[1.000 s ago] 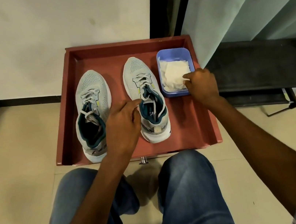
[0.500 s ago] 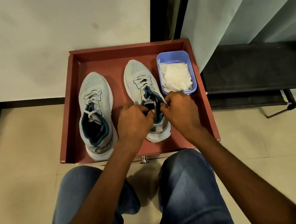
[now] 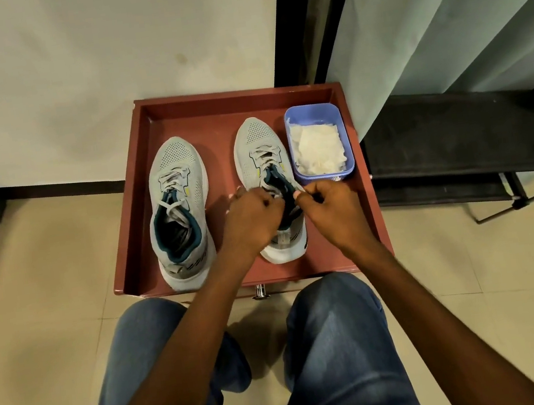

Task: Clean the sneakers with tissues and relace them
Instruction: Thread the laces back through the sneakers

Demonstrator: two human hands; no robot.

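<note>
Left hand (image 3: 250, 220) and right hand (image 3: 331, 211) curled, pinching laces on the grey mesh sneaker with teal lining (image 3: 260, 153) in the red-brown tray (image 3: 142, 214). Just beyond right hand, blue plastic tub (image 3: 351, 162) of white tissues (image 3: 319, 153). Left of left hand, matching second sneaker (image 3: 177, 202).

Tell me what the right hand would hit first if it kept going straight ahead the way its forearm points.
Probably the right sneaker: the right hand is already at its collar, angled up and inward along the forearm. The tissue container lies just beside that line; depth is unclear.
</note>
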